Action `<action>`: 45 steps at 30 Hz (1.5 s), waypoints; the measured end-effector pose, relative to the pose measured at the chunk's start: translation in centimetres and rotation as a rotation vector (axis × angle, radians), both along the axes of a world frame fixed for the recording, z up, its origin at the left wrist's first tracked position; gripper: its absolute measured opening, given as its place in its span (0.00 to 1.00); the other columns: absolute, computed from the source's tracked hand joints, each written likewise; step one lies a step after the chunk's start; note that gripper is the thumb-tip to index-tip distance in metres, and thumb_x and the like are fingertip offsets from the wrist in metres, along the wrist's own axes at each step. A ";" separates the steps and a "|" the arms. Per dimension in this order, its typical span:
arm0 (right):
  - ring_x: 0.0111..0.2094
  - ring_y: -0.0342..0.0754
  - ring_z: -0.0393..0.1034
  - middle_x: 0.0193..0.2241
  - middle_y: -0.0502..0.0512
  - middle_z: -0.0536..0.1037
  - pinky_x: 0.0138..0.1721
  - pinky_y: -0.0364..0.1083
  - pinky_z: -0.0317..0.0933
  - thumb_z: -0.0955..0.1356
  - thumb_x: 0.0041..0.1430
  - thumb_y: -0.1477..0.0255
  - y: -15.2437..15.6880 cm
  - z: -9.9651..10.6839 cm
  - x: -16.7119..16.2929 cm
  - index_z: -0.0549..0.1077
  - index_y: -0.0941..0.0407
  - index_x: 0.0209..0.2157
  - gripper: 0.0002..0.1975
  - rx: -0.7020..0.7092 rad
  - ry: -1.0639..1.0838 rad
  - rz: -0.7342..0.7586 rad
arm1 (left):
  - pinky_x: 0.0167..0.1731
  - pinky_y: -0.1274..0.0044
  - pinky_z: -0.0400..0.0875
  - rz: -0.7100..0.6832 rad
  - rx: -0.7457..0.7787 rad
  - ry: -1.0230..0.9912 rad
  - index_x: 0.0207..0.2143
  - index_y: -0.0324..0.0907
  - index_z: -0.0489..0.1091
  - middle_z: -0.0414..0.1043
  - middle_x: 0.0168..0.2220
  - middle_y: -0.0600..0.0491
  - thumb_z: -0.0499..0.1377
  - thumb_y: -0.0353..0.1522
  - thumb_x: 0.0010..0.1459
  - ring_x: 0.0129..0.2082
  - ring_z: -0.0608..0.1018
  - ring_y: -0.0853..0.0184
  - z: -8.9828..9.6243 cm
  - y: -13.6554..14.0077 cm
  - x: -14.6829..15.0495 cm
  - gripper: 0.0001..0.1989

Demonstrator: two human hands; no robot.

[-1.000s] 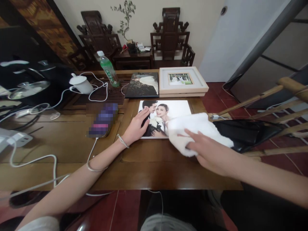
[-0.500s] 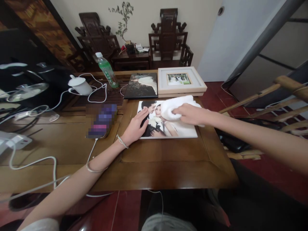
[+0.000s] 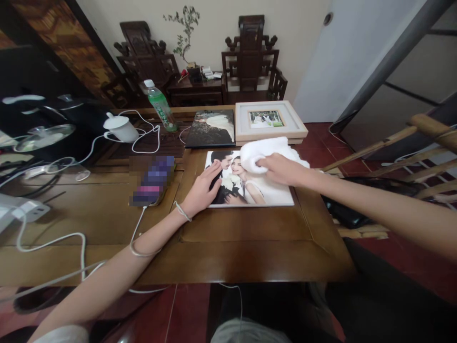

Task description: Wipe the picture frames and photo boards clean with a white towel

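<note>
Two hands (image 3: 204, 191) at photo panel (image 3: 246, 190), right (image 3: 283, 169) gripping cloth (image 3: 267, 146), table (image 3: 246, 264) edges apart.

You're working at a brown wooden table (image 3: 246, 259), kinda shiny along your edge. A wedding photo panel (image 3: 276, 196) is lying flat right in front of you. Just behind it, a dark photo panel (image 3: 209, 131) is sitting beside a pale picture frame (image 3: 243, 127). Over to your left, a phone (image 3: 155, 178) is lying pixelated, and past it a white power strip (image 3: 26, 209) is resting among loose white cables (image 3: 84, 257).
</note>
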State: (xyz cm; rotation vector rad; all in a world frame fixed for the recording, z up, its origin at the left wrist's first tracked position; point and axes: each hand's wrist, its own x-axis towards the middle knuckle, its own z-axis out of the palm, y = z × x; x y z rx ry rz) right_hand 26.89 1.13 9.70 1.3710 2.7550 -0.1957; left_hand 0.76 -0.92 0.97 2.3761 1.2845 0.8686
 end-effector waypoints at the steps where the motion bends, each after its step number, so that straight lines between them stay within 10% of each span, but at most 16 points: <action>1: 0.41 0.54 0.72 0.42 0.68 0.77 0.39 0.48 0.62 0.58 0.49 0.86 -1.5 -0.2 0.0 0.74 0.62 0.44 0.23 -0.005 -0.004 -0.019 | 0.65 0.61 0.52 0.000 0.002 0.000 0.62 0.37 0.61 0.56 0.65 0.43 0.48 0.36 0.67 0.67 0.58 0.59 0.0 0.0 0.0 0.24; 7: 0.63 0.62 0.56 0.57 0.67 0.69 0.58 0.64 0.56 0.59 0.45 0.88 -10.9 -0.8 0.6 0.75 0.58 0.42 0.25 -0.043 0.015 0.056 | 0.65 0.60 0.52 0.001 0.009 -0.007 0.62 0.39 0.61 0.57 0.65 0.44 0.48 0.37 0.66 0.66 0.59 0.59 -0.1 0.0 0.1 0.24; 12: 0.62 0.63 0.57 0.59 0.62 0.68 0.56 0.65 0.59 0.61 0.42 0.88 -13.9 -0.1 0.1 0.76 0.55 0.41 0.26 -0.136 0.053 0.084 | 0.65 0.61 0.53 0.011 0.006 0.017 0.62 0.37 0.61 0.57 0.65 0.42 0.47 0.37 0.66 0.66 0.59 0.58 0.1 0.0 0.1 0.24; 22: 0.32 0.52 0.70 0.33 0.62 0.77 0.31 0.46 0.58 0.59 0.49 0.84 -3.7 0.8 -1.3 0.75 0.59 0.39 0.19 -0.106 0.019 0.025 | 0.65 0.61 0.52 0.002 0.003 0.001 0.62 0.36 0.62 0.57 0.65 0.43 0.48 0.36 0.66 0.66 0.58 0.59 -0.1 0.0 0.0 0.24; 33: 0.33 0.49 0.65 0.33 0.60 0.76 0.31 0.44 0.50 0.61 0.56 0.79 5.1 2.2 -4.4 0.73 0.60 0.34 0.10 -0.026 0.047 0.028 | 0.65 0.61 0.52 -0.005 0.004 0.002 0.62 0.36 0.61 0.56 0.65 0.42 0.48 0.36 0.66 0.66 0.58 0.59 -0.1 0.1 -0.1 0.25; 41: 0.37 0.56 0.72 0.41 0.69 0.76 0.36 0.50 0.61 0.60 0.52 0.82 -3.2 -0.1 -3.6 0.74 0.61 0.44 0.19 -0.047 -0.008 -0.009 | 0.65 0.62 0.52 -0.001 0.008 -0.001 0.62 0.37 0.62 0.57 0.65 0.43 0.48 0.35 0.66 0.67 0.58 0.59 -0.2 0.1 0.0 0.24; 45: 0.61 0.66 0.56 0.57 0.69 0.68 0.54 0.65 0.56 0.59 0.51 0.85 -9.2 -0.8 -3.0 0.73 0.60 0.49 0.25 -0.044 0.002 0.116 | 0.65 0.60 0.52 0.001 0.011 0.001 0.62 0.37 0.61 0.56 0.65 0.43 0.48 0.35 0.66 0.66 0.58 0.59 -0.2 0.1 0.1 0.24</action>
